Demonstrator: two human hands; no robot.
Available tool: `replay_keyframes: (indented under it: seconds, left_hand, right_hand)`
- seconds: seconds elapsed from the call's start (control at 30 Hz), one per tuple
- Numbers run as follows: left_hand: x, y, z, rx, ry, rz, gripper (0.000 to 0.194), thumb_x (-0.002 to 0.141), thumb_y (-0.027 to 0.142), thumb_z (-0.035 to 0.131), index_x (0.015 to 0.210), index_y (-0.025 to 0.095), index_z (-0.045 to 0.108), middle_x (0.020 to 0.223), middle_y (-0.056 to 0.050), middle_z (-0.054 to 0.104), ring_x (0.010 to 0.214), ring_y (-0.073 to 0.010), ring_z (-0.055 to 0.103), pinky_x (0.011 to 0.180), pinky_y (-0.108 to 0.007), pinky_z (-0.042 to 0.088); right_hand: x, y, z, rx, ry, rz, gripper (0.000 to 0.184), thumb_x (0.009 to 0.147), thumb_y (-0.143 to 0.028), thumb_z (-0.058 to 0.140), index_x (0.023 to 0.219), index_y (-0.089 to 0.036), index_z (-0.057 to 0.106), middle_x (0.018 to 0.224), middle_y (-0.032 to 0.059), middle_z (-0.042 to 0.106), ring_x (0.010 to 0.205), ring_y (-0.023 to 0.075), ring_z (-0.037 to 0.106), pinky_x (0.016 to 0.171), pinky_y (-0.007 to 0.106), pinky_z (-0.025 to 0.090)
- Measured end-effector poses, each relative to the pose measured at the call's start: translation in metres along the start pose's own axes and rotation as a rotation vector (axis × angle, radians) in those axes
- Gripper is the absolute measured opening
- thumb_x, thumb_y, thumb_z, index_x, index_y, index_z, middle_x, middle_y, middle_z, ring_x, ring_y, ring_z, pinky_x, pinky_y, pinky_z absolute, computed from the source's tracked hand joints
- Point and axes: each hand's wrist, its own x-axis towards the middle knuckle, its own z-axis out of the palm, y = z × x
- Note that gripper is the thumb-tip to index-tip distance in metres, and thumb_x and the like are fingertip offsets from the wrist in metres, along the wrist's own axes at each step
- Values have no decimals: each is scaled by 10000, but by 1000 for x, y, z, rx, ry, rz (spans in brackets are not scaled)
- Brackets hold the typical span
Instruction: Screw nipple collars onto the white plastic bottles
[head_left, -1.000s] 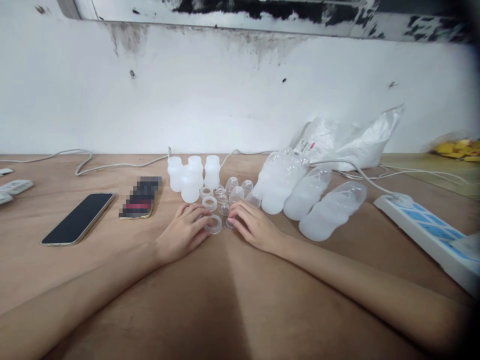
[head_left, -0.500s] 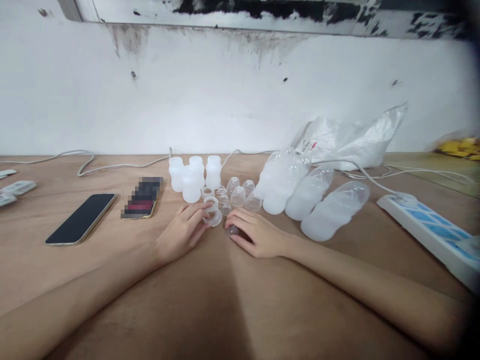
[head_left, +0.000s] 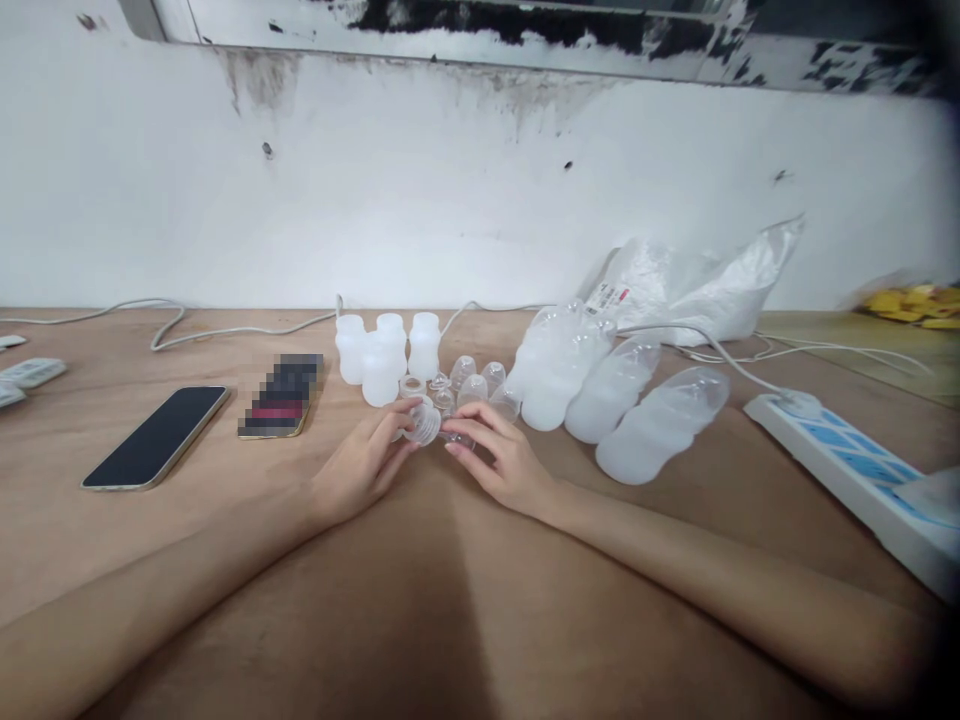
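Note:
My left hand (head_left: 365, 462) pinches a clear screw ring (head_left: 425, 424), tilted so its opening faces right. My right hand (head_left: 501, 458) has thumb and fingers closed round a clear bottle teat (head_left: 460, 437), partly hidden by the fingers. Teat and ring are held close together; whether they touch I cannot tell. Just beyond lie another screw ring (head_left: 412, 385), several loose teats (head_left: 444, 400) and several clear domed caps (head_left: 472, 387). White bottle bodies (head_left: 381, 375) stand uncapped behind my left hand.
Several capped baby bottles (head_left: 631, 445) lean or lie right of my hands. A phone (head_left: 156, 438) and a second phone (head_left: 281, 400) rest at left. A power strip (head_left: 847, 470) lies at right, with cables behind. A plastic bag (head_left: 712, 290) sits against the wall.
My left hand has lifted the screw ring off the table and tipped it toward the right. My right hand has raised the teat and brought it near the ring.

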Motion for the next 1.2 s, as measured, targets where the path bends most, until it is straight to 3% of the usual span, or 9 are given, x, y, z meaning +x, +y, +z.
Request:
replay_keyframes:
  seconds: [0.27, 0.4, 0.53, 0.73, 0.83, 0.9, 1.03, 1.2]
  left_hand:
    - [1, -4, 1, -55, 87, -22, 114, 882, 210, 386, 986, 165, 398, 1209, -162, 491, 1129, -213, 487, 904, -390, 422]
    - [1, -1, 1, -31, 10, 13, 116, 888, 211, 378, 996, 171, 390, 1232, -158, 471, 1169, -216, 453, 923, -409, 413]
    - [2, 3, 0, -12, -62, -1, 133, 891, 216, 377, 1017, 177, 391, 1234, -148, 477, 1146, -210, 475, 904, -394, 432]
    - [2, 0, 0, -47, -35, -34, 129, 887, 206, 384, 1009, 173, 411, 1218, -142, 492, 1101, -201, 508, 890, -375, 434]
    - [2, 0, 0, -58, -28, -36, 125, 889, 205, 379, 1007, 172, 405, 1196, -136, 509, 1086, -195, 517, 878, -360, 440]
    - [2, 0, -1, -65, -27, -35, 115, 891, 205, 378, 998, 172, 402, 1174, -128, 524, 1088, -190, 515, 878, -347, 439]
    - [3, 2, -1, -75, -67, -5, 146, 886, 205, 388, 1027, 167, 405, 1211, -133, 495, 1122, -192, 489, 908, -343, 417]
    - [2, 3, -2, -86, -135, 26, 161, 885, 209, 384, 1040, 174, 406, 1248, -132, 472, 1117, -205, 495, 899, -357, 421]
  right_hand:
    - [2, 3, 8, 130, 86, 152, 190, 780, -342, 576, 861, -203, 473, 825, 25, 509, 627, 112, 509, 510, 232, 489]
    - [4, 2, 6, 184, 114, 160, 157, 770, -308, 597, 860, -207, 516, 848, 37, 517, 697, 129, 519, 458, 205, 467]
    - [3, 2, 4, 238, 62, 159, 190, 754, -316, 613, 906, -220, 553, 933, 48, 493, 755, 135, 531, 480, 216, 501]
    - [0, 2, 3, 266, -46, 81, 302, 809, -255, 524, 1109, -227, 521, 1089, 86, 438, 870, 164, 555, 629, 295, 558]
    - [0, 2, 4, 307, -38, 62, 332, 818, -228, 508, 1150, -240, 499, 1076, 75, 453, 922, 163, 541, 699, 312, 560]
    - [0, 2, 5, 334, 8, 121, 337, 797, -254, 551, 1129, -244, 499, 1031, 61, 495, 933, 163, 541, 683, 297, 565]
    - [2, 3, 7, 274, 93, 263, 287, 718, -329, 645, 954, -222, 522, 872, 31, 589, 803, 164, 601, 533, 246, 535]
    - [4, 0, 9, 305, 85, 281, 253, 695, -317, 672, 853, -210, 507, 815, 8, 581, 609, 113, 580, 445, 211, 467]
